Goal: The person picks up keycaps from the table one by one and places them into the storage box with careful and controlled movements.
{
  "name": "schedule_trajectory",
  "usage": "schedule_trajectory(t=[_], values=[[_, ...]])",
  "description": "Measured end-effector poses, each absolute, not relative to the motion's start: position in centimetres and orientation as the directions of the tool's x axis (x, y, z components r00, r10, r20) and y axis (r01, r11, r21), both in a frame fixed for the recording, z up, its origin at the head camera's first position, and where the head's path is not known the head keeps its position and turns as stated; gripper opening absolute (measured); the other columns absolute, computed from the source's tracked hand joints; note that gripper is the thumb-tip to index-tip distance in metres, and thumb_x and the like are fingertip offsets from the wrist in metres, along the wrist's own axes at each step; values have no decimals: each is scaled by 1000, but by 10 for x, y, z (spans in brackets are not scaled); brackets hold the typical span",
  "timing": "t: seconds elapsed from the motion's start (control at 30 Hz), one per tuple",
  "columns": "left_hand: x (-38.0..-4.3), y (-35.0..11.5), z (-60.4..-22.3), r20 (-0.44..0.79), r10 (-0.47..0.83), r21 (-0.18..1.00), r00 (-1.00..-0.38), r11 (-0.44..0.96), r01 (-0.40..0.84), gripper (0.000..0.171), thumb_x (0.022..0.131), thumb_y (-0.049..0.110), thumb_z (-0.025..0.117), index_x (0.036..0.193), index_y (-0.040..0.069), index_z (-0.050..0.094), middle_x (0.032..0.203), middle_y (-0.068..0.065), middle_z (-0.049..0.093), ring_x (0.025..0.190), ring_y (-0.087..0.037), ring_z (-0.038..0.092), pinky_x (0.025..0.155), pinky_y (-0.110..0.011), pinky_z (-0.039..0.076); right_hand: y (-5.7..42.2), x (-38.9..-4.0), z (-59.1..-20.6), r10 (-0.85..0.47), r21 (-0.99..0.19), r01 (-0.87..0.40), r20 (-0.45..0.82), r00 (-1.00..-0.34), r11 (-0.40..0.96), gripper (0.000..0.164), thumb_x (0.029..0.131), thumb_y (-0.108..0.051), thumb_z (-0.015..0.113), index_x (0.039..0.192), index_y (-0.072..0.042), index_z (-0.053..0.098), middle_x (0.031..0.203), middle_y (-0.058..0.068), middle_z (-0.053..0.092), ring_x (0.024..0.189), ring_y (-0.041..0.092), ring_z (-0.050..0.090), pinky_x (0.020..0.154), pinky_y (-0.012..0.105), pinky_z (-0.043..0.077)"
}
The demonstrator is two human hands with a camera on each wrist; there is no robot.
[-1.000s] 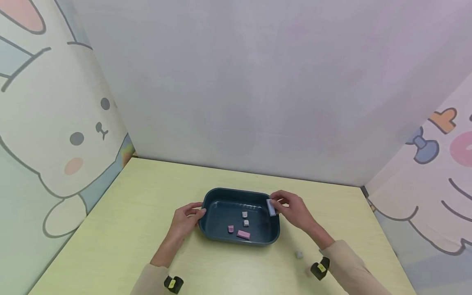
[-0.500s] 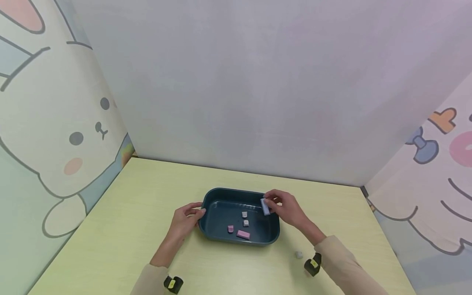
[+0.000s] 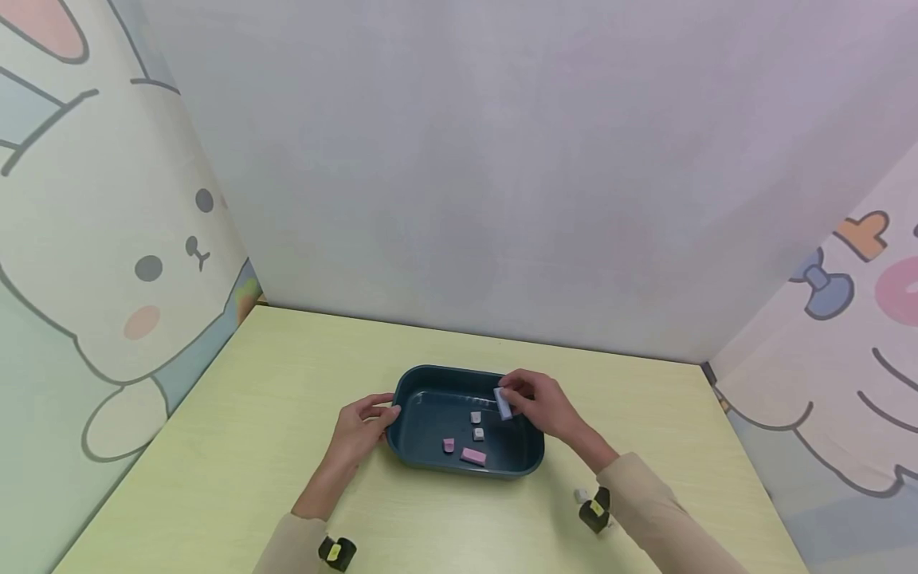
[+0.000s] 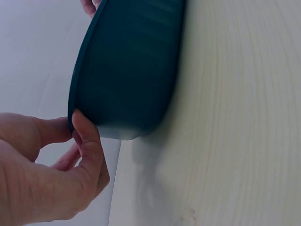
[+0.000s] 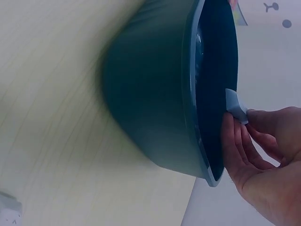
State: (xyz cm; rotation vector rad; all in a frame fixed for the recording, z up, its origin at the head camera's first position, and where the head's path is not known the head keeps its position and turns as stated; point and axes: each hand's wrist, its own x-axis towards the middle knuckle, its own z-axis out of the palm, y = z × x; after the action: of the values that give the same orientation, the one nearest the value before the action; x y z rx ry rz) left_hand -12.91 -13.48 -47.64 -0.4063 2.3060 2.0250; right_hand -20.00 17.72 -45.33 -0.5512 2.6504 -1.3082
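Note:
A dark teal plastic basin (image 3: 426, 414) stands on the table. Its left rim is pinched between the thumb and fingers of my left hand (image 3: 360, 430); the left wrist view shows the same grip. My right hand (image 3: 543, 408) holds a long light-blue keycap (image 5: 235, 107) by its end, over the right part of the basin. On the basin floor lie two small white keycaps, one white keycap (image 3: 476, 417) behind the other white keycap (image 3: 478, 434). Nearer the front are a small pink keycap (image 3: 449, 445) and a longer pink keycap (image 3: 473, 457).
A pale keycap (image 3: 581, 496) lies on the light wooden table (image 3: 308, 351) right of the basin, beside the black wrist camera (image 3: 594, 514). A grey-white wall (image 3: 466, 199) rises behind the table, with cartoon-printed panels at both sides.
My right hand has moved left with the light-blue keycap, from the basin's right rim to farther over its inside. The left hand and the basin have stayed in place.

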Motion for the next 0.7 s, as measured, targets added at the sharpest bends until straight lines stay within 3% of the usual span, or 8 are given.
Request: schedule_trajectory(t=[0.7], values=[[-130, -136, -477, -207, -162, 968, -965, 112, -226, 31, 98, 10, 70, 127, -1, 68, 100, -14, 69, 80, -25, 66, 64, -29, 55, 155, -205, -460, -464, -776, -313, 29, -885, 548, 15, 101, -8, 66, 114, -2, 70, 105, 9, 70, 84, 17, 67, 70, 26, 59]])
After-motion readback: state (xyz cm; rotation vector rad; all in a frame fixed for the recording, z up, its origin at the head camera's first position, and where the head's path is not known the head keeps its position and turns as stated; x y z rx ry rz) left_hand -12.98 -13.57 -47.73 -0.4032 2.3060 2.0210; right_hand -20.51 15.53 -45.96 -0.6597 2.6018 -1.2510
